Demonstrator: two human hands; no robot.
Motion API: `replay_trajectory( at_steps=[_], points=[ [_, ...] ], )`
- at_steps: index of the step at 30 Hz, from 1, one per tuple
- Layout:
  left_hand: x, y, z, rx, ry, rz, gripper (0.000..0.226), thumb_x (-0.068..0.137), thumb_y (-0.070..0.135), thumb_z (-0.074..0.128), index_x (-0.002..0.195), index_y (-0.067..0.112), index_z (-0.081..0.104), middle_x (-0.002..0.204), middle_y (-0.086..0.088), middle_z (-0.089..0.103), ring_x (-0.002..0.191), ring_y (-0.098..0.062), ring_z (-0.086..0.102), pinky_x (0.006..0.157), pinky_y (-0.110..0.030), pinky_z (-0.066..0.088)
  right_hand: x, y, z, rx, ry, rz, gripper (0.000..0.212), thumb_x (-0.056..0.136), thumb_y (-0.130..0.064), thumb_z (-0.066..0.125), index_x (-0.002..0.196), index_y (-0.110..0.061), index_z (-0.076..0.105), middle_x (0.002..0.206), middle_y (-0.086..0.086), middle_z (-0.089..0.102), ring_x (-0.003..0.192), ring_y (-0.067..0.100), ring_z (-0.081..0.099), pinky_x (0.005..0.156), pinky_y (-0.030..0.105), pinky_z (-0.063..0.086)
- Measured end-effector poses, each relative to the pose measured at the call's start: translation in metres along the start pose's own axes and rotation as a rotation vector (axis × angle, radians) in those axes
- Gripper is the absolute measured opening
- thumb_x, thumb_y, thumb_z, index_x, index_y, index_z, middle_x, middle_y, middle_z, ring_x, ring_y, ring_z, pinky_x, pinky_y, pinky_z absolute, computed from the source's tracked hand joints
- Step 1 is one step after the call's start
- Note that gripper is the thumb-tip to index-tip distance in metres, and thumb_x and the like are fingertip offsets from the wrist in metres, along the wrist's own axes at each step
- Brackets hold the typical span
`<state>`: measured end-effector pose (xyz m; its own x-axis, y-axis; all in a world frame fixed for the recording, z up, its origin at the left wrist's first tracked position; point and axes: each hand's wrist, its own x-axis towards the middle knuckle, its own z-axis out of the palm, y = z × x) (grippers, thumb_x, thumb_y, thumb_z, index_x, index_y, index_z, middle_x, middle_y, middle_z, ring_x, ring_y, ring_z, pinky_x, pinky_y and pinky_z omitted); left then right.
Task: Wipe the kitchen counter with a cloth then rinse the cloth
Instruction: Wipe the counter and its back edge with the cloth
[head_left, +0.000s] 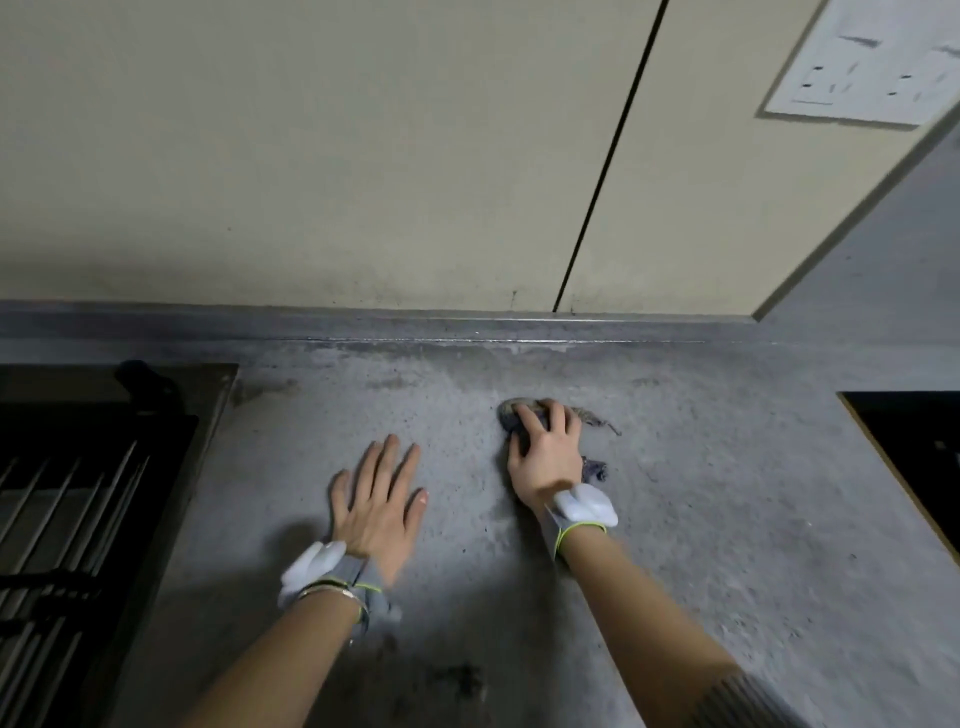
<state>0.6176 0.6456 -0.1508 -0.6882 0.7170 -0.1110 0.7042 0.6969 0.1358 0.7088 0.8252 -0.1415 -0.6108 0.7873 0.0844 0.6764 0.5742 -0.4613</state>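
A small dark grey cloth (511, 413) lies bunched on the speckled grey kitchen counter (701, 493), near the middle. My right hand (545, 452) presses down on it with curled fingers and covers most of it; frayed bits stick out to the right. My left hand (376, 499) lies flat on the bare counter to the left of the cloth, fingers spread, holding nothing. Both wrists carry a grey strap with a white pod.
A sunken dark sink or drain area with a metal rack (67, 493) borders the counter on the left. A dark opening (919, 447) cuts into the right edge. Beige wall panels (363, 156) rise behind, with a white double socket (872, 67) at the upper right.
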Motion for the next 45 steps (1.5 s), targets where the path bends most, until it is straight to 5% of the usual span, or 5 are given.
replay_trajectory(
  at_steps=[5,18,26,37,45],
  points=[
    [0.000,0.002,-0.011,0.000,-0.052,-0.006,0.074,0.097,0.045,-0.004,0.134,0.019,0.054,0.139,-0.006,0.052,0.126,-0.025,0.052,0.099,-0.049,0.039,0.069,-0.015,0.012,-0.019,-0.028,-0.011,0.042,0.090,-0.023,0.049,0.132,-0.022,0.049,0.141,0.012,0.034,0.130,0.034,0.022,0.088,0.041,0.045],
    [0.000,0.003,-0.015,0.010,-0.051,-0.007,0.069,0.098,0.047,0.000,0.138,0.021,0.049,0.143,-0.005,0.048,0.131,-0.025,0.046,0.101,-0.045,0.025,0.103,-0.026,0.013,-0.054,-0.083,-0.014,0.043,0.089,-0.020,0.048,0.133,-0.021,0.047,0.140,0.011,0.031,0.128,0.034,0.022,0.080,0.042,0.047],
    [0.008,-0.007,0.015,0.031,-0.022,-0.029,0.053,0.091,0.055,-0.007,0.136,0.038,-0.031,0.158,0.009,-0.018,0.146,-0.013,-0.013,0.113,-0.041,-0.006,0.027,-0.014,-0.008,-0.125,-0.168,-0.086,0.047,0.087,-0.021,0.050,0.133,-0.022,0.047,0.140,0.012,0.031,0.124,0.036,0.025,0.085,0.040,0.046],
    [-0.101,-0.015,-0.009,-0.099,0.074,-0.038,0.080,0.079,0.052,-0.007,0.144,0.033,0.035,0.156,0.009,0.022,0.142,-0.011,0.020,0.104,-0.036,0.010,-0.129,0.001,-0.032,-0.122,-0.176,-0.082,0.047,0.088,-0.020,0.049,0.135,-0.021,0.047,0.141,0.011,0.034,0.126,0.035,0.025,0.097,0.038,0.040],
    [-0.223,-0.048,-0.012,-0.163,0.207,0.085,0.050,0.085,0.034,0.029,0.109,0.017,0.069,0.113,-0.003,0.066,0.108,-0.012,0.040,0.082,-0.036,0.025,-0.254,0.007,-0.050,-0.104,-0.155,-0.006,0.046,0.090,-0.022,0.048,0.136,-0.024,0.046,0.143,0.009,0.033,0.130,0.033,0.023,0.100,0.037,0.039]
  ],
)
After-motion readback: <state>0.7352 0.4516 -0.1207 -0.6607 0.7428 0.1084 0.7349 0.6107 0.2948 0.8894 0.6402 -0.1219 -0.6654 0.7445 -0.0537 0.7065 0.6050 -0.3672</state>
